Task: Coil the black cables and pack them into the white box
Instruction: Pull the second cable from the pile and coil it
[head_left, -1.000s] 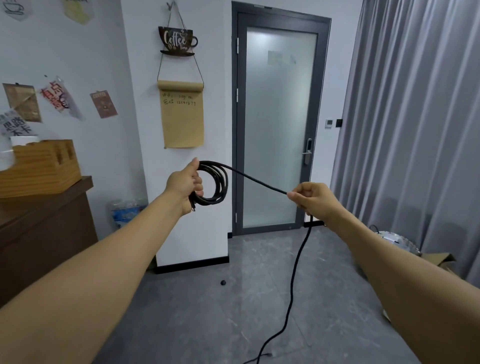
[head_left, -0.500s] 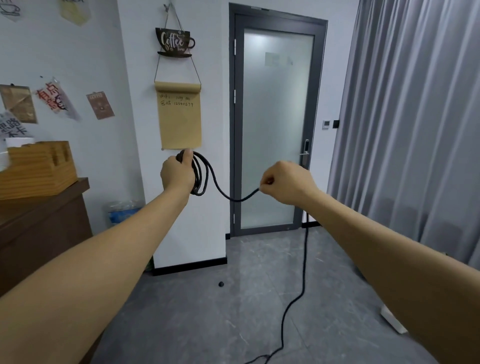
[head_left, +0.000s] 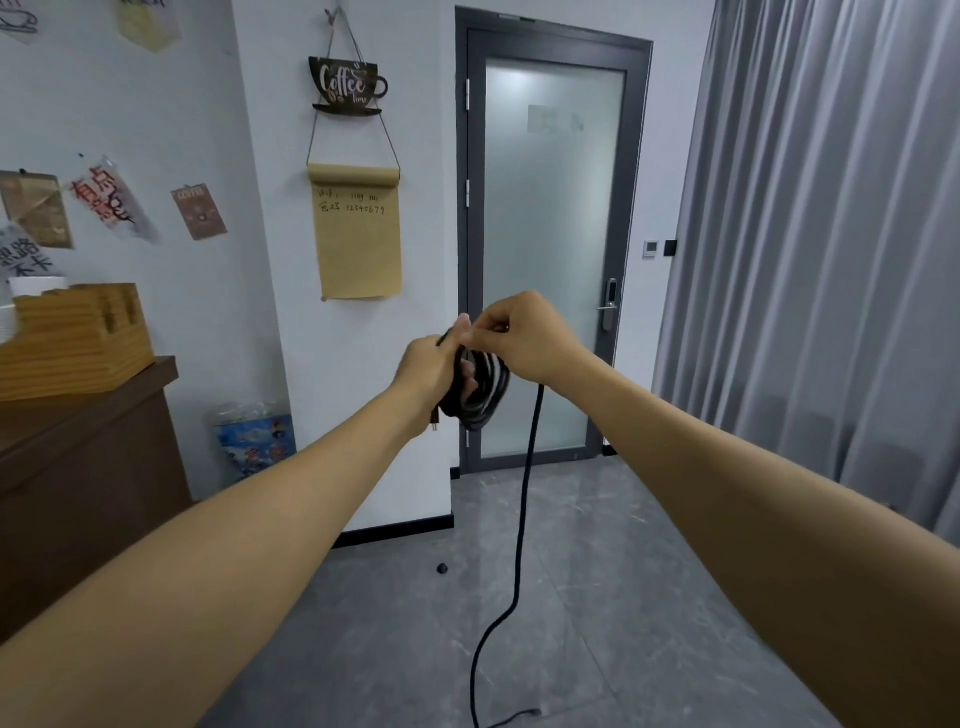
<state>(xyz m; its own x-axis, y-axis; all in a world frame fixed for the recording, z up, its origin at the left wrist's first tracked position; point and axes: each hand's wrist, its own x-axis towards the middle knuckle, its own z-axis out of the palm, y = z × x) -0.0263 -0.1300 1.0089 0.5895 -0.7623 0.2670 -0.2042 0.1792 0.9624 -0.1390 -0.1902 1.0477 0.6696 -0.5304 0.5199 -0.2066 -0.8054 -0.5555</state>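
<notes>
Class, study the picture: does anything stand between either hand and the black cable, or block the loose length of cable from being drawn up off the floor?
Nothing visible does. The left hand grips the coil directly, and the right hand pinches the black cable at the coil's top. The loose length hangs free to the bare floor. The white box is not in view.

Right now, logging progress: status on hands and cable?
Left hand grips coil. Right hand pinches cable at coil. Tail trails to floor. No box in view.

Left hand (head_left: 428, 366) grips black cable (head_left: 480, 395) coil; right hand (head_left: 524, 335) apparently pinches strand.
</notes>
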